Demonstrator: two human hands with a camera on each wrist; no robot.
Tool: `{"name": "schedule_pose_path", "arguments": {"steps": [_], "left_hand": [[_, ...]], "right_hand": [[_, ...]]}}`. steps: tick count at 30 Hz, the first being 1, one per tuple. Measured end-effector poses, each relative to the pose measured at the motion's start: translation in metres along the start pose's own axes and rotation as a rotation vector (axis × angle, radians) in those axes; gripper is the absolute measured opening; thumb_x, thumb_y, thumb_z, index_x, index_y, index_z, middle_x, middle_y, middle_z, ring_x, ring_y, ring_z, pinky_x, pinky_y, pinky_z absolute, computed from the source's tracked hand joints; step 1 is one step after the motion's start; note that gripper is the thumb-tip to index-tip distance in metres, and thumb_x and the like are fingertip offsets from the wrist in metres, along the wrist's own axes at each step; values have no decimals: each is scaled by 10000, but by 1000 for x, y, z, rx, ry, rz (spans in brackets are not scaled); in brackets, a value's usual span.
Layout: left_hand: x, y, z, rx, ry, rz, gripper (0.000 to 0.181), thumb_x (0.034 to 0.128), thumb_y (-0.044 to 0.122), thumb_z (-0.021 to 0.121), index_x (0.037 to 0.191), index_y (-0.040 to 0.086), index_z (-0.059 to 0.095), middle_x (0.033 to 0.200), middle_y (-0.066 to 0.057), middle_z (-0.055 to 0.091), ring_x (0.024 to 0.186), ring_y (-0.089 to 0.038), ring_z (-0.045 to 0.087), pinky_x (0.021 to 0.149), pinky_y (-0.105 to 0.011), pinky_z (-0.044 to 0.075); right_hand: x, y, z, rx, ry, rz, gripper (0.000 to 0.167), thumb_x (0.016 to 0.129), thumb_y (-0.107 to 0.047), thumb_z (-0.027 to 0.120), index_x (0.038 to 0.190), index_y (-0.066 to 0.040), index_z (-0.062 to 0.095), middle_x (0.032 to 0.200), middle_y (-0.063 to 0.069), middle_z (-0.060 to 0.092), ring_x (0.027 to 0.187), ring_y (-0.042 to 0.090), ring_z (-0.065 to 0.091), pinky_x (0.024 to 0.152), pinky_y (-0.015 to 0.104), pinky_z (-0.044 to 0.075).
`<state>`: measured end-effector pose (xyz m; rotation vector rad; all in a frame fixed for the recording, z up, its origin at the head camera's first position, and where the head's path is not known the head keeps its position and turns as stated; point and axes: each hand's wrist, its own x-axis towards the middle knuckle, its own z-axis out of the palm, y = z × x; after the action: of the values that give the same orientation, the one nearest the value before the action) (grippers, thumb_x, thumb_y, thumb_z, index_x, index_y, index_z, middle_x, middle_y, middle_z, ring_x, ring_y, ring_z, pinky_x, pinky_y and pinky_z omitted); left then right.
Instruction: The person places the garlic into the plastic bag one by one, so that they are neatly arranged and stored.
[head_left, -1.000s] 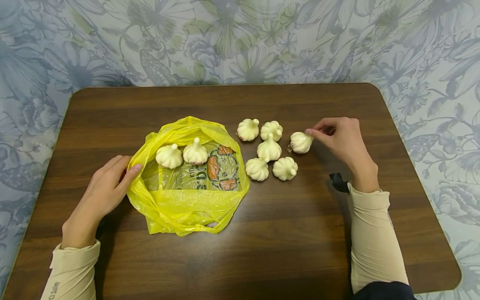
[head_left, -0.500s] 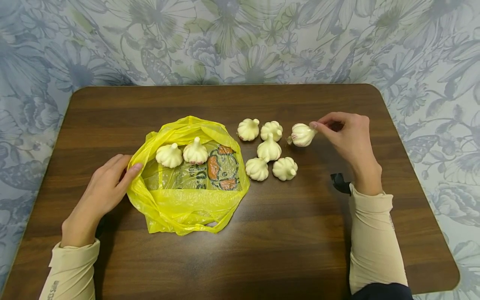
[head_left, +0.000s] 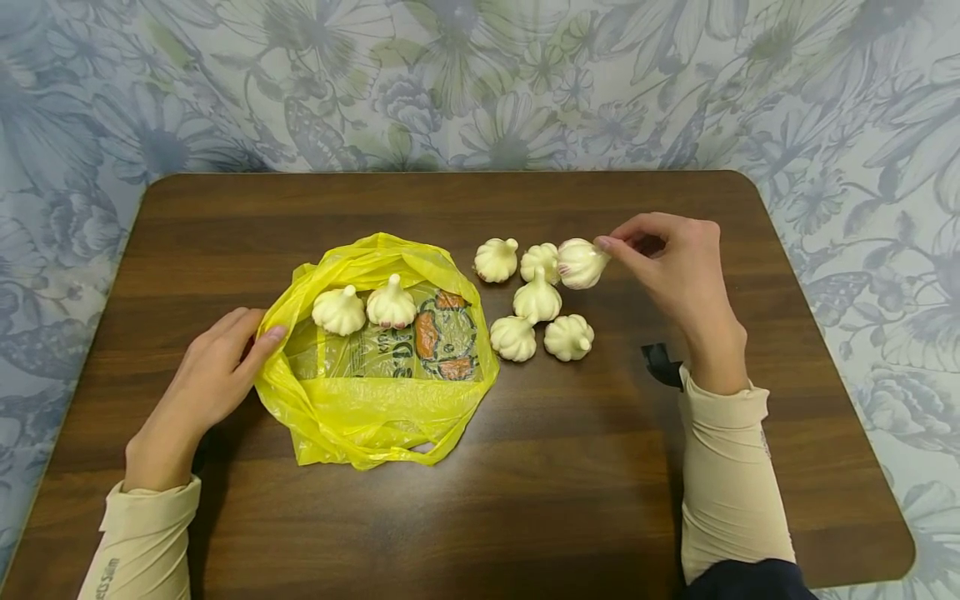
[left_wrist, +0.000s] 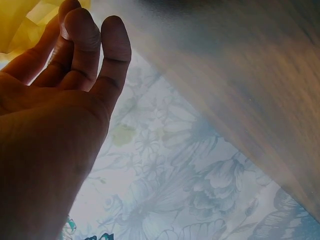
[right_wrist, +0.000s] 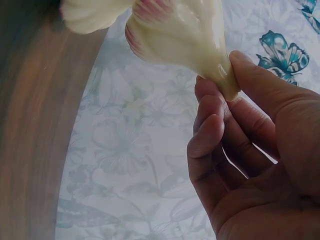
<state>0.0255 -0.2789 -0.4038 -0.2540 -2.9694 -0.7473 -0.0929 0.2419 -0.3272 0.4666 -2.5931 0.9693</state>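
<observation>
In the head view my right hand [head_left: 678, 271] pinches a garlic bulb [head_left: 582, 264] by its stem, between thumb and fingers. The pinkish base of that garlic bulb [right_wrist: 175, 35] points away from the hand in the right wrist view. Just left of it, several more garlic bulbs [head_left: 537, 298] lie grouped on the table. My left hand [head_left: 206, 367] pinches the left rim of an open yellow plastic bag [head_left: 375, 417], thumb over the edge. Two garlic bulbs [head_left: 339, 311] rest inside the bag on its printed side. In the left wrist view only a corner of the bag [left_wrist: 17, 22] shows.
The dark brown wooden table [head_left: 540, 517] has its back edge along a flower-patterned wall [head_left: 510, 100]. A black strap [head_left: 662, 365] sticks out by the right sleeve, above the tabletop.
My right hand has lifted the garlic bulb and carried it left, beside the grouped bulbs; it now partly overlaps one of them in view. The left hand and bag stay put.
</observation>
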Motion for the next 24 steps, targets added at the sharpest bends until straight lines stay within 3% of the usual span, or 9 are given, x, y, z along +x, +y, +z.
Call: {"name": "schedule_pose_path", "arguments": {"steps": [3,12,24], "left_hand": [[0,0,0,-1,-3,-3,334,1097,310,571,1258,27,650,1076,-109,631,898,-257,532,799,-397,421],[-1,-1,0,0,12,8,312,1097,301,573,1239,35,653,1059,-101,624,891,-236,513,791,-274,359],[-1,0,1,3,-1,0,326,1095,306,576,1253,30,648,1082,-113,629,901,-259,530,802,-395,412]], "right_hand": [[2,-8,2,11,3,-11,179,906,-251,858,851,-86,815,757,16,739,612,36,577,609,151,425],[10,-36,15,47,-22,-61,171,930,-257,834,857,-102,824,757,9,738,616,83,574,608,146,419],[13,-60,34,70,-74,-113,163,911,-214,853,850,-71,804,758,21,724,626,111,588,617,174,441]]}}
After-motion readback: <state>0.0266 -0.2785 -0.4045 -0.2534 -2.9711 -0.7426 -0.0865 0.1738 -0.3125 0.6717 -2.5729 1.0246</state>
